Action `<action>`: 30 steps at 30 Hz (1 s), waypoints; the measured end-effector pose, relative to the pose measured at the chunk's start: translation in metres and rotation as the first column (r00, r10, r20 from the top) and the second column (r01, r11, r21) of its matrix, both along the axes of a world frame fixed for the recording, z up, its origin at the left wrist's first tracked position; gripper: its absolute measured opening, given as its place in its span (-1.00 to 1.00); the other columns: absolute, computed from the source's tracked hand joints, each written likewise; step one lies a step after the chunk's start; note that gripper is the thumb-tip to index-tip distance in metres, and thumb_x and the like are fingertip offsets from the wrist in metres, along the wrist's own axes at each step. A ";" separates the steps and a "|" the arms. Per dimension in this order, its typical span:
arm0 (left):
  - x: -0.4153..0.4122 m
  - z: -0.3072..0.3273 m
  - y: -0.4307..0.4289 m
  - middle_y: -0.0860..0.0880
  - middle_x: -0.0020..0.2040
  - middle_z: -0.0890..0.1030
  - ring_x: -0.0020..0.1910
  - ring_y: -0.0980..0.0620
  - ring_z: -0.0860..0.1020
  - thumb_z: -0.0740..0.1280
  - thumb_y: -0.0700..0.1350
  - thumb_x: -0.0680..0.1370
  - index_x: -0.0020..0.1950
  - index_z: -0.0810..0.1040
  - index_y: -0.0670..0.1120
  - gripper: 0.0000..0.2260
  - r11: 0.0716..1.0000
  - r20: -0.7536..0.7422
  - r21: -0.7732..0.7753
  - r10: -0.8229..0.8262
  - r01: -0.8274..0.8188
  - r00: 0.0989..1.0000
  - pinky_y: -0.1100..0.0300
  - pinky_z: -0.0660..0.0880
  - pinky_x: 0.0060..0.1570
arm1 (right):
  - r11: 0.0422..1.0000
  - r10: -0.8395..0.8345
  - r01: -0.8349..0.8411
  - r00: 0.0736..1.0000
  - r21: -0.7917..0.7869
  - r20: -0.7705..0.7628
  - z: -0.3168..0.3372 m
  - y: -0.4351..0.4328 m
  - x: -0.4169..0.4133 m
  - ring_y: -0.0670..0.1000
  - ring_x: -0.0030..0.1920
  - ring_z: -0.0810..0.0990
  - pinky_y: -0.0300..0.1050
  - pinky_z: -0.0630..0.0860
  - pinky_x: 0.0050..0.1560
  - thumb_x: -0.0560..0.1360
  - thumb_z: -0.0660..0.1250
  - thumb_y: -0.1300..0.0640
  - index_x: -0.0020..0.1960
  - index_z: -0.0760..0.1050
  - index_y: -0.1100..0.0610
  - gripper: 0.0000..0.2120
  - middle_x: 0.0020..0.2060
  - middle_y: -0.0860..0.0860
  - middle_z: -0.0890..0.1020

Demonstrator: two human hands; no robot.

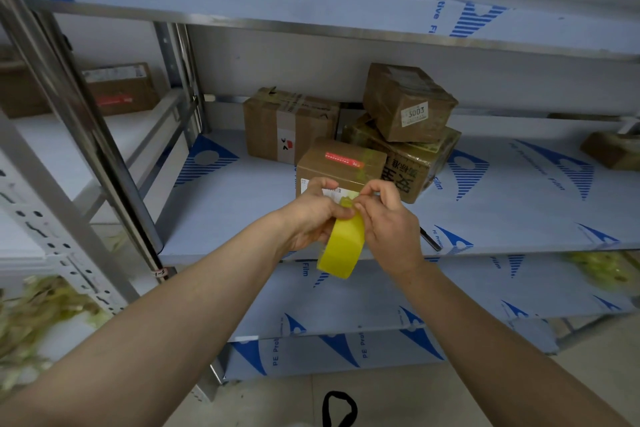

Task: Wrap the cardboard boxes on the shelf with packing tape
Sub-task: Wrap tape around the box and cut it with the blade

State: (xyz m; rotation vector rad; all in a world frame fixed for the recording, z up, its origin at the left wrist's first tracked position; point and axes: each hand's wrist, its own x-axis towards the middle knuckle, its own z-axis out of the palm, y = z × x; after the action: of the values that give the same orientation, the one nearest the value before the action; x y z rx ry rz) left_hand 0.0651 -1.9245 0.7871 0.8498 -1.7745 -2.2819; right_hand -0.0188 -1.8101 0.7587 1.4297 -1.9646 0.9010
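1. Far to the left of the yellow tape roll [343, 250], a brown box [121, 87] sits on a neighbouring rack. Lower down lie blurred, crumpled tape scraps [41, 315].
2. Behind and left of the roll, an upright box [287, 125] of plain cardboard with a white label strip stands on the steel shelf [242, 204]. The shelf is covered in blue-printed film.
3. On the roll's left side, the left hand [311, 215] grasps it with curled fingers.
4. The roll hangs in the air before the shelf's front edge. It is held on edge with its smooth band facing the viewer. Its long axis slants from upper right to lower left.
5. At the roll's top, the right hand [391, 229] pinches a crumpled bit of tape between thumb and forefinger.
6. Just behind the roll, a small box [341, 163] with a red label is partly hidden by both hands.
7. Behind and right of the roll, a large box [405, 163], glossy with tape, carries a tilted box [408, 100] labelled 3003.
8. Far right of the roll sits a low box [613, 149].
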 end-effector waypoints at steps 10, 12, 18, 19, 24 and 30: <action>0.011 -0.008 -0.009 -0.15 -0.09 0.60 -0.16 -0.05 0.58 0.28 -0.26 0.58 0.10 0.52 0.00 -0.81 0.999 -0.069 0.012 -0.029 0.030 0.997 0.06 0.56 -0.14 | 0.991 0.046 -0.093 0.911 0.095 0.410 0.005 -0.017 -0.005 0.01 0.02 0.46 -0.25 0.38 -0.09 0.52 0.21 0.05 0.03 0.64 0.19 -0.70 -0.01 0.08 0.56; 0.015 -0.008 -0.012 -0.14 -0.10 0.63 -0.12 -0.07 0.60 0.37 -0.19 0.53 0.10 0.53 -0.05 -0.84 1.000 -0.089 0.012 -0.025 0.027 0.996 0.04 0.58 -0.09 | 0.993 0.069 -0.108 0.871 0.052 0.486 0.005 -0.019 -0.009 0.02 -0.02 0.48 -0.36 0.32 -0.08 0.52 0.32 0.14 0.03 0.66 0.18 -0.81 -0.10 0.08 0.59; 0.016 -0.009 -0.015 -0.17 -0.12 0.63 -0.19 -0.07 0.61 0.35 -0.12 0.55 -0.04 0.59 -0.14 -0.90 0.992 -0.093 -0.004 0.123 -0.124 0.988 0.08 0.60 -0.17 | 0.989 0.145 -0.130 0.763 -0.069 0.630 0.006 -0.025 -0.007 -0.03 -0.10 0.60 -0.25 0.50 -0.05 0.45 0.42 0.24 0.00 0.67 0.19 -0.86 -0.14 0.05 0.68; 0.016 -0.009 -0.016 -0.17 -0.12 0.63 -0.19 -0.07 0.60 0.34 -0.12 0.55 -0.05 0.59 -0.13 -0.91 0.991 -0.087 -0.017 0.134 -0.136 0.987 0.08 0.59 -0.15 | 0.988 0.153 -0.127 0.730 -0.087 0.666 0.006 -0.027 -0.006 -0.03 -0.09 0.62 -0.20 0.53 -0.03 0.45 0.43 0.24 0.00 0.67 0.19 -0.86 -0.14 0.03 0.69; 0.016 -0.004 -0.021 -0.17 -0.15 0.62 -0.21 -0.07 0.60 0.30 -0.11 0.58 -0.05 0.57 -0.14 -0.88 0.987 -0.062 -0.078 0.139 -0.143 0.988 0.06 0.57 -0.13 | 0.984 0.167 -0.140 0.466 -0.114 0.869 0.007 -0.035 0.000 -0.06 -0.16 0.62 -0.09 0.59 -0.11 0.42 0.47 0.20 0.04 0.62 0.17 -0.79 -0.22 -0.05 0.63; 0.019 -0.001 -0.033 -0.15 -0.13 0.63 -0.20 -0.03 0.60 0.29 -0.08 0.59 0.03 0.56 -0.17 -0.83 0.986 -0.018 -0.118 0.113 -0.114 0.993 0.10 0.59 -0.16 | 0.977 0.210 -0.007 0.165 -0.212 0.964 0.017 -0.045 0.000 -0.05 -0.37 0.53 -0.18 0.57 -0.36 0.56 0.29 0.25 0.38 0.34 0.04 -0.58 -0.32 0.07 0.56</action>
State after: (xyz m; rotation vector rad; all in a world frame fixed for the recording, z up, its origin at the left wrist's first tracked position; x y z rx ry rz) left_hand 0.0837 -1.9574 0.7858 0.8903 -1.7881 -2.0844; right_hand -0.0191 -1.8550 0.7759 0.8200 -2.4886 2.5194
